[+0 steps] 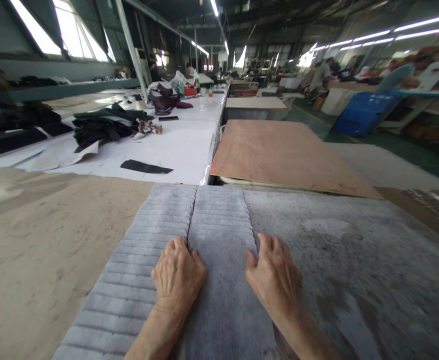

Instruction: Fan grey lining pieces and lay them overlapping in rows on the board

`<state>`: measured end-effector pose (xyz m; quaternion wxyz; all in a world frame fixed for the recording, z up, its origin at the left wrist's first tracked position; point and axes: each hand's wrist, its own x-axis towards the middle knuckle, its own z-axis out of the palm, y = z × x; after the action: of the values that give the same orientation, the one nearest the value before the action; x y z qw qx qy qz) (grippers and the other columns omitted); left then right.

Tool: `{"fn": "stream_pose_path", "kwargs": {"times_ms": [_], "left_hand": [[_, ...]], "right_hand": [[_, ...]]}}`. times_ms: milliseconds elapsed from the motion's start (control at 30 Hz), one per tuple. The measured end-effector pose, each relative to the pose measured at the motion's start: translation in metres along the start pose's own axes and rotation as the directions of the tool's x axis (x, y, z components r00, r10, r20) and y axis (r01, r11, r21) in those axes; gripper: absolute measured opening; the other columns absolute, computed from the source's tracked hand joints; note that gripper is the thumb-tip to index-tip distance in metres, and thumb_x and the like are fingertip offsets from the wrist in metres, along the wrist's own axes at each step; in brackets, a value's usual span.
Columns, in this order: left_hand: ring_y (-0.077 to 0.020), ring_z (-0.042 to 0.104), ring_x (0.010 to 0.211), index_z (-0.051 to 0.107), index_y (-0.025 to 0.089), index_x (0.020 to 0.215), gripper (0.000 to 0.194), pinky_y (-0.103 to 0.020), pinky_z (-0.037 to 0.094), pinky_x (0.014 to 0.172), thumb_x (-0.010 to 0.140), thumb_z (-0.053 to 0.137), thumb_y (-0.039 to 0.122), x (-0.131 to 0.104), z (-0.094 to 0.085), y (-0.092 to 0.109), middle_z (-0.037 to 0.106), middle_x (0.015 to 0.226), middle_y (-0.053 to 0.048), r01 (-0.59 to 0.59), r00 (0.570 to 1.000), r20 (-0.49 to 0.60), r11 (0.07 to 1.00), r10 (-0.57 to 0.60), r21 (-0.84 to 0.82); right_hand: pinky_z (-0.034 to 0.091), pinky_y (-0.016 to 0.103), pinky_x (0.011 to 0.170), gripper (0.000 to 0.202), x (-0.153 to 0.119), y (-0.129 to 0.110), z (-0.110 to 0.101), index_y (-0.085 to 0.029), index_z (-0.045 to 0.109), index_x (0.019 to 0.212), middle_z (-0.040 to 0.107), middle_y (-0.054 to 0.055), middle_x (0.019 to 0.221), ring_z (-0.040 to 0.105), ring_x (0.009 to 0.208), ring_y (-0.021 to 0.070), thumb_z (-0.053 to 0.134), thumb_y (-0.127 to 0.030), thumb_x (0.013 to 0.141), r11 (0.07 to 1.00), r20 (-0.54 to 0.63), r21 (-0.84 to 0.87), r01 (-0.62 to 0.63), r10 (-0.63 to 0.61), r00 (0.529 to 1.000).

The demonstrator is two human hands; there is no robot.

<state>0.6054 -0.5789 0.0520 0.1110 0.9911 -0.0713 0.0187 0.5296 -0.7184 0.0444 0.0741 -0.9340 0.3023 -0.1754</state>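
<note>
Two side-by-side columns of overlapping grey fabric pieces run away from me, the left column (129,265) and the right column (221,212). Nearest me in the right column lies one long grey fabric piece (223,300), stretched between my hands. My left hand (179,270) is curled at its left edge, by the seam between the columns; the fingertips are hidden under the knuckles. At the opposite edge, my right hand (274,272) has its thumb on the fabric and its fingers bent over the border.
Brown paper (46,240) covers the table at left; a stained grey surface (354,250) extends right. Beyond stand a brown board (272,150) and a white table (189,145) bearing a black strip (146,166) and dark fabric (106,122). People work farther off near a blue bin (365,112).
</note>
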Motion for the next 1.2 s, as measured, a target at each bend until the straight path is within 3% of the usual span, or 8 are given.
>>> {"fn": "stream_pose_path", "kwargs": {"times_ms": [100, 167, 300, 467, 600, 733, 867, 1200], "left_hand": [[-0.0268, 0.056, 0.085, 0.053, 0.017, 0.099, 0.026, -0.035, 0.039, 0.064, 0.077, 0.047, 0.03, 0.002, -0.004, -0.004, 0.058, 0.096, -0.01, -0.071, 0.99, -0.122, 0.997, 0.073, 0.017], [-0.0263, 0.052, 0.095, 0.052, 0.018, 0.106, 0.029, -0.036, 0.038, 0.074, 0.079, 0.046, 0.03, 0.011, -0.007, -0.007, 0.056, 0.106, -0.01, -0.174, 0.976, -0.132, 0.985, 0.172, -0.004], [-0.0247, 0.045, 0.106, 0.05, 0.022, 0.113, 0.036, -0.037, 0.034, 0.085, 0.078, 0.051, 0.026, 0.041, -0.011, -0.005, 0.054, 0.119, -0.006, -0.41, 0.912, 0.011, 0.912, 0.41, -0.027], [-0.0238, 0.047, 0.105, 0.053, 0.024, 0.107, 0.039, -0.036, 0.035, 0.083, 0.069, 0.06, 0.025, 0.072, -0.012, 0.003, 0.058, 0.109, -0.004, -0.524, 0.837, 0.155, 0.851, 0.524, -0.046], [-0.0238, 0.048, 0.101, 0.055, 0.024, 0.1, 0.039, -0.035, 0.037, 0.079, 0.062, 0.063, 0.028, 0.084, -0.013, 0.006, 0.058, 0.102, -0.004, -0.51, 0.834, 0.208, 0.858, 0.511, -0.061], [-0.0235, 0.049, 0.098, 0.059, 0.022, 0.09, 0.034, -0.032, 0.039, 0.077, 0.058, 0.064, 0.032, 0.086, -0.012, 0.005, 0.056, 0.099, -0.005, -0.44, 0.873, 0.202, 0.895, 0.444, -0.065], [-0.0235, 0.052, 0.09, 0.06, 0.019, 0.075, 0.028, -0.031, 0.04, 0.069, 0.064, 0.058, 0.044, 0.078, -0.013, -0.002, 0.057, 0.09, -0.006, -0.356, 0.911, 0.194, 0.931, 0.364, -0.076], [-0.0196, 0.055, 0.085, 0.059, 0.019, 0.06, 0.027, -0.026, 0.037, 0.064, 0.073, 0.046, 0.039, 0.074, -0.005, -0.011, 0.06, 0.088, -0.004, -0.209, 0.944, 0.235, 0.97, 0.233, -0.121]], "right_hand": [[0.042, 0.031, 0.078, 0.026, 0.018, 0.014, 0.001, -0.016, 0.055, 0.098, 0.06, 0.01, 0.1, 0.052, 0.096, 0.0235, 0.059, -0.022, 0.073, 0.987, -0.021, 0.072, 0.147, -0.146, 0.989], [0.04, 0.031, 0.086, 0.03, 0.034, 0.024, 0.002, -0.015, 0.055, 0.101, 0.06, 0.009, 0.106, 0.051, 0.101, 0.0217, 0.06, -0.026, 0.074, 0.968, -0.031, 0.123, 0.22, -0.218, 0.975], [0.041, 0.031, 0.084, 0.037, 0.063, 0.032, 0.005, -0.019, 0.057, 0.105, 0.064, 0.005, 0.1, 0.052, 0.098, 0.0194, 0.064, -0.022, 0.069, 0.92, 0.03, 0.204, 0.334, -0.347, 0.937], [0.039, 0.028, 0.079, 0.034, 0.08, 0.027, 0.008, -0.02, 0.062, 0.094, 0.065, 0.001, 0.089, 0.053, 0.092, 0.0174, 0.068, -0.017, 0.061, 0.91, 0.162, 0.264, 0.321, -0.37, 0.915], [0.038, 0.024, 0.063, 0.022, 0.085, 0.023, 0.009, -0.021, 0.064, 0.078, 0.063, -0.001, 0.076, 0.055, 0.073, 0.0143, 0.068, -0.021, 0.057, 0.947, 0.271, 0.278, 0.158, -0.235, 0.933], [0.034, 0.021, 0.055, 0.01, 0.083, 0.023, 0.005, -0.022, 0.062, 0.068, 0.059, -0.005, 0.064, 0.052, 0.062, 0.0113, 0.064, -0.027, 0.06, 0.956, 0.341, 0.295, -0.007, -0.099, 0.935], [0.032, 0.022, 0.051, 0.021, 0.072, 0.024, -0.006, -0.021, 0.06, 0.063, 0.056, -0.003, 0.055, 0.05, 0.055, 0.0119, 0.056, -0.041, 0.068, 0.947, 0.386, 0.285, -0.15, 0.03, 0.922], [0.022, 0.023, 0.046, 0.029, 0.047, 0.02, 0.002, -0.02, 0.039, 0.045, 0.035, -0.005, 0.045, 0.038, 0.048, 0.0103, 0.052, -0.035, 0.067, 0.939, 0.421, 0.259, -0.225, 0.1, 0.902]]}}
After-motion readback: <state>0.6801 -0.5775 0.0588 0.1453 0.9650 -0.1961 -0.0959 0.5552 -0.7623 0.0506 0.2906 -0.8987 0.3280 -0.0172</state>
